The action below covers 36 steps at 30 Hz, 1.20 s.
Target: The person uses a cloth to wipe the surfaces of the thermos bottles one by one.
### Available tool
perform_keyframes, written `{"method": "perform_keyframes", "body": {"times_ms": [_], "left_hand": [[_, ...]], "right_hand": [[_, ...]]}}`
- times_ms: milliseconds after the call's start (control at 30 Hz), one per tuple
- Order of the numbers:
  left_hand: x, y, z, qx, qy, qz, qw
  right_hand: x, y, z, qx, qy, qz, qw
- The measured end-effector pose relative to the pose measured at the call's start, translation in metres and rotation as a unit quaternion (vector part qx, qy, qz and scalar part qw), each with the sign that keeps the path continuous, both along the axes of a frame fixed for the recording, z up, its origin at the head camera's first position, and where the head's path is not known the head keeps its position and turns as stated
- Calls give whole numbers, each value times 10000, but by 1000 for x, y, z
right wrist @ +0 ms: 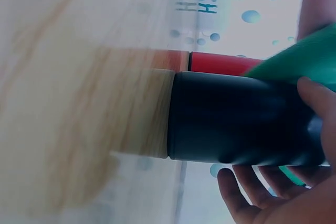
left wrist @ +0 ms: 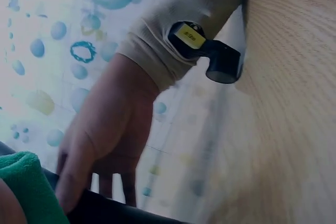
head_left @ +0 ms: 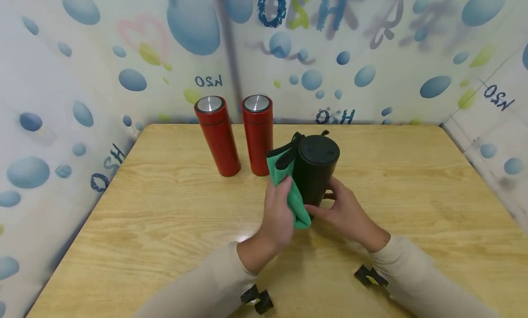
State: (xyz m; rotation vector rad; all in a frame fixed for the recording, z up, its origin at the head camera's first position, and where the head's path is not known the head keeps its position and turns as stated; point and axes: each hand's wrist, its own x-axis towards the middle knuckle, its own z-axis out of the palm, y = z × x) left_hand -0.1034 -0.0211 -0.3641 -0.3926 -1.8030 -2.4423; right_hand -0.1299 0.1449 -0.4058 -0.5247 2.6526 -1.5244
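A black cylinder with a flat dark top stands upright, its base right at the wooden tabletop in the right wrist view. My right hand grips it low down, thumb on the near side and fingers curled round the right. From the left, my left hand holds a folded green cloth with a dark edge against the cylinder's side. A bit of green also shows past the cylinder in the right wrist view. Most of the left hand's fingers are hidden behind the cloth.
Two red bottles with silver-topped lids, the left one and the right one, stand upright behind and left of the cylinder. The wooden table meets a patterned wall covering at the back. Small black devices are strapped at both sleeves.
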Motion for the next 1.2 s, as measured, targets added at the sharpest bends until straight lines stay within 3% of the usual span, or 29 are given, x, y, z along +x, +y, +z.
{"method": "perform_keyframes", "body": {"times_ms": [200, 400, 567, 767, 867, 1200], "left_hand": [[-12, 2, -20, -358, -1019, 78, 9941], [-14, 5, -23, -485, -1312, 64, 9902], [-14, 2, -19, -535, -1118, 83, 9923], [-8, -3, -8, -190, -230, 284, 9991], [-5, -2, -8, 42, 70, 134, 9999], [-8, 6, -25, -254, -388, 119, 9989]], "right_hand": [[2, -3, -1, 63, -65, -52, 9999], [4, 0, -3, 64, -150, -129, 9998], [3, 0, -2, -2, -149, -113, 9998], [0, -2, -1, 6, -92, 37, 10000], [-1, -3, -1, 17, 24, 53, 10000], [1, -4, -1, -3, 84, -41, 10000]]}}
